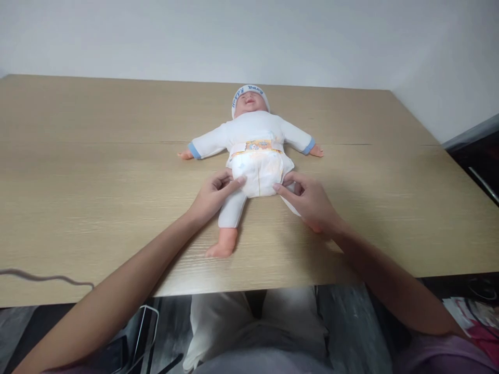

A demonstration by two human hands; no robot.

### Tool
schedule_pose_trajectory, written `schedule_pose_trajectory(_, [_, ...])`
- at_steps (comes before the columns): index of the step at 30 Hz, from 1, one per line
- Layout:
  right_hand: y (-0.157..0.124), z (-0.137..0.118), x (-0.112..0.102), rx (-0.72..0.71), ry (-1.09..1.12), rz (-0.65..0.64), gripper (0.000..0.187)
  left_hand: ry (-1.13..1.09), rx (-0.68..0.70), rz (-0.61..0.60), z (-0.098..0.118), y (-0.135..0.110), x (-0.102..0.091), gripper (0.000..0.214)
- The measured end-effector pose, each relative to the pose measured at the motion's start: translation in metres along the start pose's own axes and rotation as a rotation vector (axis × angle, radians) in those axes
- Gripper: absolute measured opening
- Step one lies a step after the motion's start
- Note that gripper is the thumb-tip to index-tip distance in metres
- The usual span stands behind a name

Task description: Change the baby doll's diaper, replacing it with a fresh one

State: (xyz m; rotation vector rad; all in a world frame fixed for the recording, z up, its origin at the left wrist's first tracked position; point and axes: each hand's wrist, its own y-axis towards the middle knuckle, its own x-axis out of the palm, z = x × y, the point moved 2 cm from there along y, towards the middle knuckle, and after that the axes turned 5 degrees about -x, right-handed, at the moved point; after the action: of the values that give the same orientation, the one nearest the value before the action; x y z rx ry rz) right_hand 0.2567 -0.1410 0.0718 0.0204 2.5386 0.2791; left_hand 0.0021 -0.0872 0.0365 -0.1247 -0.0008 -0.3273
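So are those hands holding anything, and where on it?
The diaper on the doll: the left hand pinches its lower edge beside one leg, the right hand the lower edge on the other side.

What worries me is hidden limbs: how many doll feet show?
1: one bare foot below the left hand; the other may hide under the right hand.

doll (255, 140), 1 leg hidden behind R hand (312, 203), cable (47, 279) cut off at L edge
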Motion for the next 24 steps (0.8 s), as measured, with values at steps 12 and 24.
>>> schedule_pose_trajectory(12, [0.003, 0.012, 0.000, -0.132, -0.085, 0.146, 0.022, -0.055, -0.012, 0.012, -0.002, 0.005, -0.005, 0.047])
schedule_pose_trajectory(24, [0.004, 0.018, 0.004, -0.364, -0.114, 0.121, 0.015, 0.053, 0.054, 0.052, 0.002, -0.002, -0.004, 0.052])
